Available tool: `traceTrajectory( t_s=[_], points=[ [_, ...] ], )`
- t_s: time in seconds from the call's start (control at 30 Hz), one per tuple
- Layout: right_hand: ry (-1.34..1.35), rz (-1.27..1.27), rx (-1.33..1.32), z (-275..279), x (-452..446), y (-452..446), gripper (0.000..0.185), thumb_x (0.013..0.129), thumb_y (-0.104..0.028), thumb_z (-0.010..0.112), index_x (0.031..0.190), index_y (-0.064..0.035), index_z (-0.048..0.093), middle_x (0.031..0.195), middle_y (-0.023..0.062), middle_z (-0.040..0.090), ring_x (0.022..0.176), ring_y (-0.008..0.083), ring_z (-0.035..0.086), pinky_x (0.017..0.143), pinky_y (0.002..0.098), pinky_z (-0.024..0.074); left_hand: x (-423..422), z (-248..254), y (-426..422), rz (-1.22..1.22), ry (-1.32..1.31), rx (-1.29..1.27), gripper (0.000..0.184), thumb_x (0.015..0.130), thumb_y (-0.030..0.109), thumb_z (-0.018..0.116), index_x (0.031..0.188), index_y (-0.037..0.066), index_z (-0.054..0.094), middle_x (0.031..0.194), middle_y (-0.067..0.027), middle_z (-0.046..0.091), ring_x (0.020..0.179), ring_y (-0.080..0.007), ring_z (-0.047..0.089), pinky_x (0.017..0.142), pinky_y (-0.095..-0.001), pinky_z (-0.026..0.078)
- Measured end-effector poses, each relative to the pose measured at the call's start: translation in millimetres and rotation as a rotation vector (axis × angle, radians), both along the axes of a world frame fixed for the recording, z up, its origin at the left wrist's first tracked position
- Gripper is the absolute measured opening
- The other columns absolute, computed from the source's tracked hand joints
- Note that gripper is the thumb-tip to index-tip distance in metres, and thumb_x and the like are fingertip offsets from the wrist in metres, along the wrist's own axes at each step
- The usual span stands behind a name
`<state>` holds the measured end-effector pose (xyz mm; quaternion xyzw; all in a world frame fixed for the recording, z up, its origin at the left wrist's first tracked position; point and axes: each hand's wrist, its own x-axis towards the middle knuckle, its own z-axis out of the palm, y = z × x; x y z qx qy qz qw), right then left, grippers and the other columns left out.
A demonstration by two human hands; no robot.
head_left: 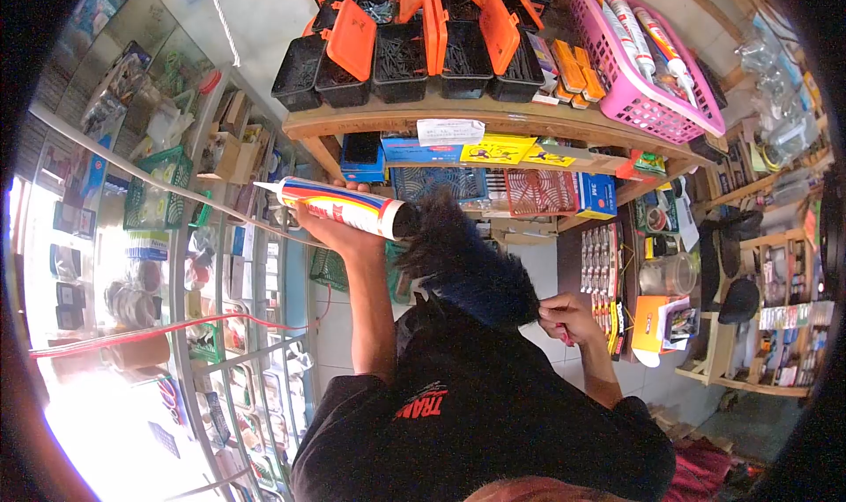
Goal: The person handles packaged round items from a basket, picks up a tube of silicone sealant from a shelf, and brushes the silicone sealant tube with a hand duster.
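Observation:
My left hand (333,223) is wrapped around a white, red and blue sealant cartridge (352,211), held almost level with its pointed nozzle toward the left. A fluffy blue-black feather duster (471,268) spans the middle of the view. Its upper tip reaches the dark rear end of the cartridge; whether they touch I cannot tell. At the duster's lower right end, my right hand (573,319) has its fingers closed, and a bit of red handle shows under them. Below both arms is a black shirt (493,405) with red lettering.
A wooden shelf (388,118) ahead carries black bins (401,70) of nails with orange lids. A pink basket (656,105) of sealant cartridges stands at its right. Glass-fronted cabinets (225,282) line the left side, and stocked racks (784,343) the right. A red cord (167,328) crosses the left.

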<state>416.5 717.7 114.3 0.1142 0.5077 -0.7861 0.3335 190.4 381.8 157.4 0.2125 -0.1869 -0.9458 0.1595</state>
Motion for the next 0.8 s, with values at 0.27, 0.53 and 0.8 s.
traceTrajectory(
  t_s=[0.27,0.53,0.8],
  points=[
    [0.017,-0.026,0.005,0.5,-3.3,-3.3,0.033,0.095,-0.014,0.055,0.066,-0.0087,0.039,0.058,-0.0045,0.028,0.045,0.0050,0.026,0.039,0.0217,0.0192,8.2,11.7,13.7,0.057,-0.053,-0.104,0.059,0.090,0.059,0.034,0.092,0.003,0.051,0.079,-0.0108,0.056,0.071,-0.0259,0.057,0.070,-0.0417,0.051],
    [-0.017,0.000,0.023,-7.4,-0.3,-4.3,0.030,0.094,-0.014,0.057,0.067,-0.0066,0.045,0.056,-0.0043,0.033,0.044,0.0052,0.029,0.039,0.0219,0.0207,8.2,6.7,14.3,0.041,-0.030,-0.042,0.064,0.089,0.062,0.033,0.087,0.001,0.052,0.069,-0.0111,0.055,0.067,-0.0252,0.057,0.066,-0.0398,0.051],
    [0.199,-0.183,0.345,12.2,-11.3,-3.9,0.020,0.092,-0.014,0.062,0.075,-0.0023,0.060,0.057,-0.0051,0.042,0.046,0.0026,0.032,0.039,0.0208,0.0233,10.3,-3.1,12.1,-0.002,0.036,-0.084,0.056,0.091,0.060,0.033,0.105,0.008,0.045,0.081,-0.0115,0.054,0.073,-0.0255,0.059,0.066,-0.0409,0.052]
  ],
)
